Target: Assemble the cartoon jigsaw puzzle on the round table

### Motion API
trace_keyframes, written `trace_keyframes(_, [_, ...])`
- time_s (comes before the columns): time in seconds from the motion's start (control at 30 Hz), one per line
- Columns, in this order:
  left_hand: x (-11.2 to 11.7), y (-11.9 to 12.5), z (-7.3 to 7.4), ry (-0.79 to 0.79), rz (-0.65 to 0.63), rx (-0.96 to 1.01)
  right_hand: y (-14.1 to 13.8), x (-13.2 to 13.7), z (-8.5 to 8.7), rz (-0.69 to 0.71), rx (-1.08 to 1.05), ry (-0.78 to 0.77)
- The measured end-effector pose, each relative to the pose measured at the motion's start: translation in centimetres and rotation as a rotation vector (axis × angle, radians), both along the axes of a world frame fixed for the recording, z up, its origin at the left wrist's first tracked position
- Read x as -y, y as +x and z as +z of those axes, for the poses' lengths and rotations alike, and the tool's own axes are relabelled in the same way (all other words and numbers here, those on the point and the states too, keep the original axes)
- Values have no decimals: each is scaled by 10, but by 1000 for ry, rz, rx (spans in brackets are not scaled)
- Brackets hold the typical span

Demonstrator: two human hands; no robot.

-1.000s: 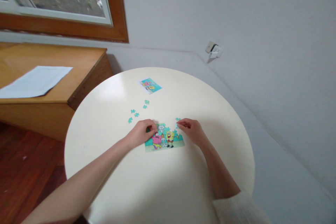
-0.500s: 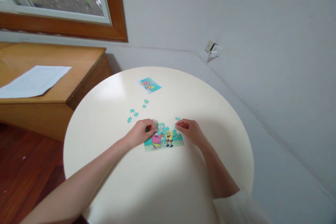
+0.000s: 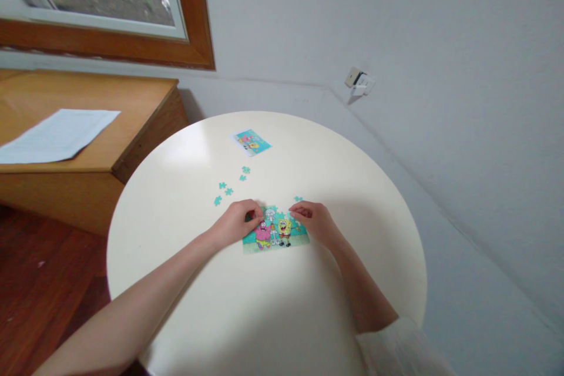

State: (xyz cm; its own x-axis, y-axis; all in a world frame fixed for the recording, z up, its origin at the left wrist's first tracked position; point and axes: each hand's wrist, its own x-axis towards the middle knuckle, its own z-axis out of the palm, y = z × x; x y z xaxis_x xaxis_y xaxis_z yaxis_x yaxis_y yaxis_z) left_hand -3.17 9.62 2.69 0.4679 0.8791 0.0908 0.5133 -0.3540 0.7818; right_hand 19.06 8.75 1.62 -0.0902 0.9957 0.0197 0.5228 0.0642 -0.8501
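Observation:
A partly assembled jigsaw puzzle (image 3: pixel 274 236) with cartoon figures on a turquoise ground lies on the round white table (image 3: pixel 264 299). My left hand (image 3: pixel 238 222) is at its upper left, thumb and fingertips pinched together at the puzzle's edge and covering that corner. Over the uneven upper right part, my right hand (image 3: pixel 314 220) pinches a small pale-turquoise puzzle piece (image 3: pixel 288 213), mostly hidden by the fingertips. Just beyond the right fingers lies a loose turquoise piece (image 3: pixel 298 198).
Several loose turquoise puzzle pieces (image 3: pixel 228 191) lie beyond my left hand. Farther back is a picture card (image 3: pixel 252 142) with similar cartoon figures. A wooden desk (image 3: pixel 145 106) bearing a paper sheet (image 3: pixel 61 135) stands at the left; the wall (image 3: pixel 396 23) rises behind the table.
My right hand has moved slightly left over the puzzle, its fingertips now nearer the gap in the upper edge. My left hand has stayed in place.

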Motion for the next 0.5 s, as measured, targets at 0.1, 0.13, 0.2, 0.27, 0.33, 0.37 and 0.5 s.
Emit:
trace_keyframes(0.1, [0,0,0,6,-2,-1,0,0,-1,0,0,7])
trace_keyframes(0.13, [0,0,1,5,-1,0,0,0,-1,3,-1,8])
trace_keyframes(0.2, [0,1,1,7,0,1,0,0,-2,6,-2,5])
trace_keyframes(0.27, [0,1,1,9,2,0,1,0,-2,1,-4,1])
trace_keyframes(0.33, [0,1,1,9,3,-4,0,-1,-3,-10,-4,-3])
trace_keyframes(0.37, [0,1,1,7,3,-7,0,-1,-3,-18,-3,-4])
trace_keyframes(0.5, [0,0,-1,5,-4,-11,-1,-3,-3,-51,21,26])
